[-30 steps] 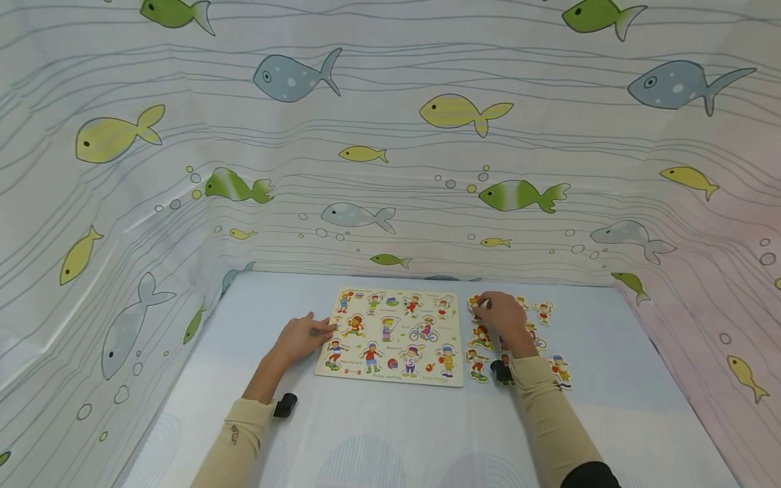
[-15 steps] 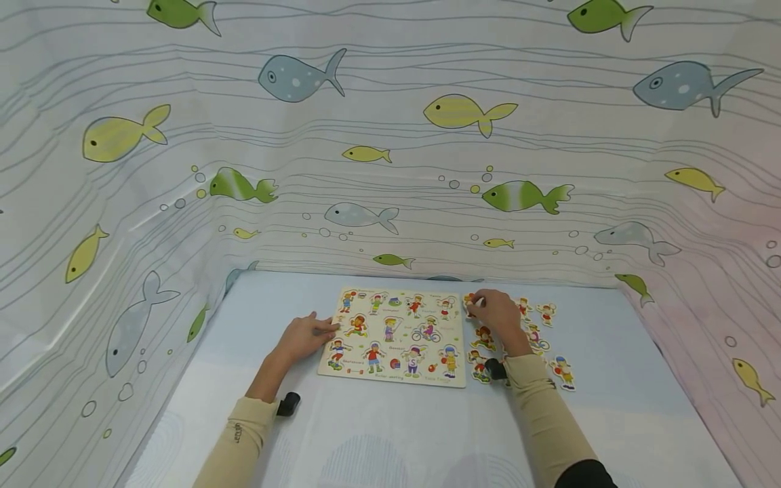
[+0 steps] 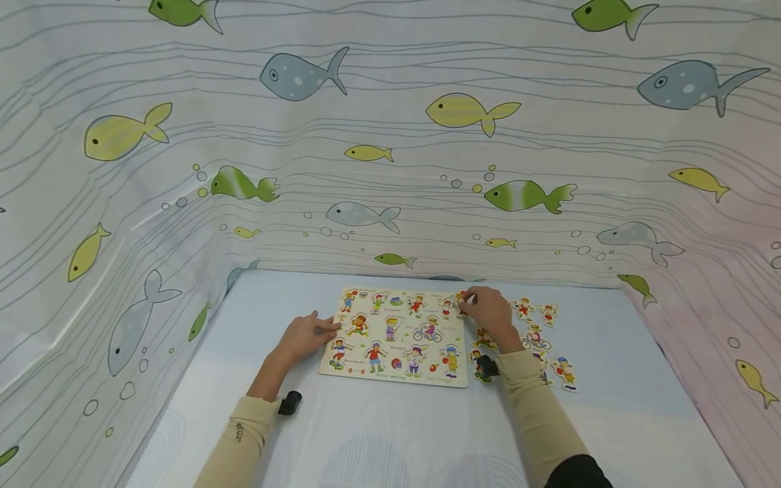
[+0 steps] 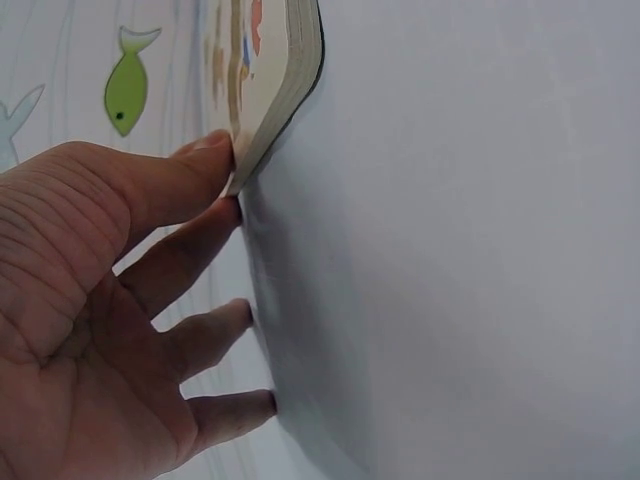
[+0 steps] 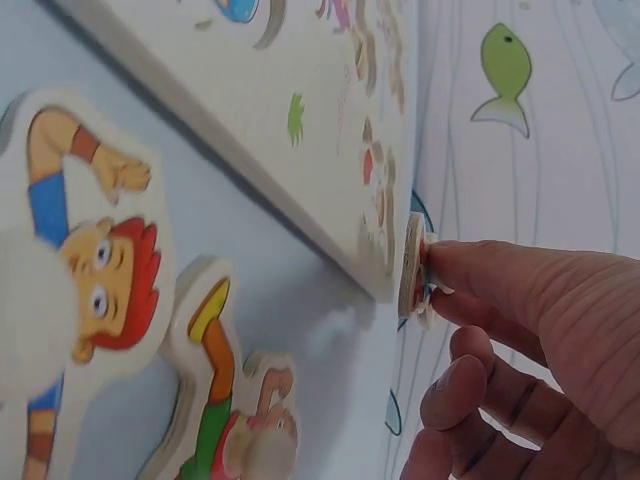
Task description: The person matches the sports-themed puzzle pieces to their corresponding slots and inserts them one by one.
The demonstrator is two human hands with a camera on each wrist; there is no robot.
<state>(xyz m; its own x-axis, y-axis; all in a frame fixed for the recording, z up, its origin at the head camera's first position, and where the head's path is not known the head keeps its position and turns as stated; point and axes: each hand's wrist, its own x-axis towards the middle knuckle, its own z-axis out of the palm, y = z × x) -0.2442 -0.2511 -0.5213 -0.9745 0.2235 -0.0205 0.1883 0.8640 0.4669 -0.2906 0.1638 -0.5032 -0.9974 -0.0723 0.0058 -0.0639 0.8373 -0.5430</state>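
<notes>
A cream wooden puzzle board (image 3: 365,337) printed with children doing sports lies flat on the table. My left hand (image 3: 304,337) rests at its left edge. In the left wrist view the thumb touches the board's edge (image 4: 290,70), the index fingertip is beside it, and the other fingertips touch the table. My right hand (image 3: 487,310) pinches a small wooden puzzle piece (image 5: 412,268) between thumb and index finger, just over the board's far right corner. The piece stands tilted on edge, and the fingers hide part of its picture.
Several loose puzzle pieces lie right of the board, such as a cyclist (image 3: 535,337) and a blue-capped figure (image 3: 564,373); my right arm covers some. In the right wrist view a red-haired figure piece (image 5: 125,285) lies close by. A fish-print curtain (image 3: 427,176) stands behind the table.
My right hand has lifted the puzzle piece from the loose group and carried it left to the board's right edge. The left hand stays at the board. The head view has shifted slightly.
</notes>
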